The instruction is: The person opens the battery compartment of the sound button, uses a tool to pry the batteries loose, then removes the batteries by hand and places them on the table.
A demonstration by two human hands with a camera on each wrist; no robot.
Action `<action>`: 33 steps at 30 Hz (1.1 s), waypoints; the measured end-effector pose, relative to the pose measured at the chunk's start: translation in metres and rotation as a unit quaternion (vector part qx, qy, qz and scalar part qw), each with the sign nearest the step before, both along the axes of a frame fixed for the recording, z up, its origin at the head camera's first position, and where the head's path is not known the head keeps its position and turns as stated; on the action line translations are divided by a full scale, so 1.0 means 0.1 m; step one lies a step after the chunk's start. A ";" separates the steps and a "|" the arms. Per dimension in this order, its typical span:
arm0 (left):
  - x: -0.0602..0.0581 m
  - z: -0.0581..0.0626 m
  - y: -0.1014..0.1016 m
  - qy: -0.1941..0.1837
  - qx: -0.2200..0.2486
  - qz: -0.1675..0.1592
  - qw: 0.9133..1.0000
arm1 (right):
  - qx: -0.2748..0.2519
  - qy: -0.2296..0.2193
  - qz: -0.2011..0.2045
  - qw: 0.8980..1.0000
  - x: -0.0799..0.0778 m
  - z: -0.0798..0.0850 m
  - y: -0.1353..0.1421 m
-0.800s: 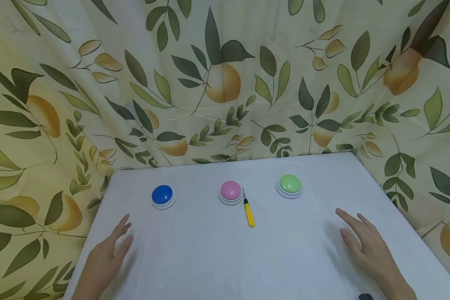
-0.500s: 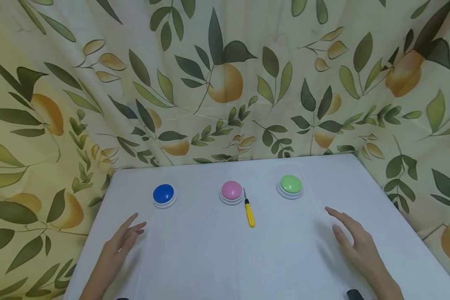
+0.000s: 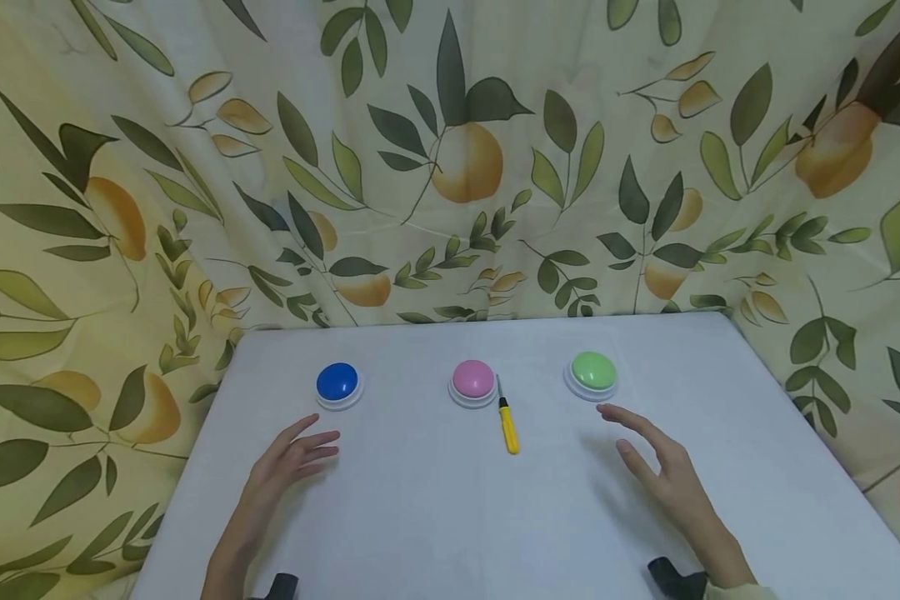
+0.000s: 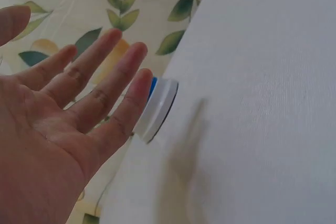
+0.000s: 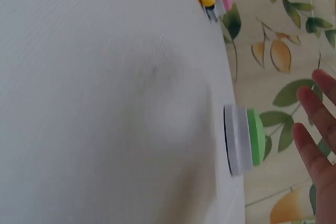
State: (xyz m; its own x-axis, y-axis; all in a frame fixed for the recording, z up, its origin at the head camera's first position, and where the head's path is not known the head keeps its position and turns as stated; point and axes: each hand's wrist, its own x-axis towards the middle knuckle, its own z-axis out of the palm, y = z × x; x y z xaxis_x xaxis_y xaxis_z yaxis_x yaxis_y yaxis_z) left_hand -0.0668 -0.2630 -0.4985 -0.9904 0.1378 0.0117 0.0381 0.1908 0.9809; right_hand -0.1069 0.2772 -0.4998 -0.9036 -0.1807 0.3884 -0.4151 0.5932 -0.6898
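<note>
My left hand (image 3: 288, 458) hovers over the table just in front of a blue push button (image 3: 337, 382) with a white base. Its fingers are spread and nothing is in it; the left wrist view shows the bare palm (image 4: 47, 135). My right hand (image 3: 660, 467) is held above the table, index finger reaching toward a green push button (image 3: 594, 370), also without anything in its grasp. Between the hands lies a screwdriver (image 3: 508, 425) with a yellow handle, its shaft pointing away from me beside a pink push button (image 3: 473, 380).
The white-covered table (image 3: 435, 517) ends at the back against a curtain (image 3: 465, 167) printed with leaves and fruit. More of the curtain hangs at the left and right. A dark strap mount (image 3: 675, 579) sits at my right wrist.
Both hands have moved inward and forward, the left toward the blue button and the right toward the green one. The buttons and screwdriver shift slightly rightward with the head view.
</note>
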 end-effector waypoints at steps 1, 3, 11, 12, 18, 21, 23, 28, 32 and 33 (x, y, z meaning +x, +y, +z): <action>-0.02 0.00 0.02 -0.003 0.004 0.000 1.000 | 0.000 -0.003 0.005 1.000 -0.02 0.00 -0.03; -0.07 -0.02 0.08 -0.010 0.011 -0.003 1.000 | 0.000 -0.010 0.016 1.000 -0.06 0.00 -0.10; -0.32 -0.04 0.36 -0.011 -0.002 -0.047 0.999 | 0.004 -0.023 0.062 0.998 -0.28 0.01 -0.34; -0.35 -0.04 0.39 -0.009 -0.005 -0.051 0.999 | 0.007 -0.023 0.066 0.998 -0.31 0.00 -0.36; -0.52 -0.10 0.57 0.006 0.001 -0.071 0.997 | 0.011 -0.060 0.093 0.994 -0.45 0.00 -0.51; -0.60 -0.13 0.64 0.001 -0.006 -0.074 0.997 | 0.008 -0.080 0.114 0.990 -0.54 0.00 -0.59; -0.66 -0.14 0.70 -0.004 -0.015 -0.075 0.997 | 0.014 -0.083 0.124 0.989 -0.60 0.01 -0.64; -0.82 -0.15 0.84 -0.010 -0.035 -0.084 0.996 | 0.031 -0.090 0.141 0.985 -0.75 0.02 -0.73; -0.92 -0.16 0.92 -0.011 -0.046 -0.079 0.996 | 0.027 -0.117 0.147 0.982 -0.85 0.03 -0.78; -0.95 -0.17 0.94 -0.012 -0.050 -0.075 0.996 | 0.025 -0.124 0.148 0.981 -0.87 0.04 -0.80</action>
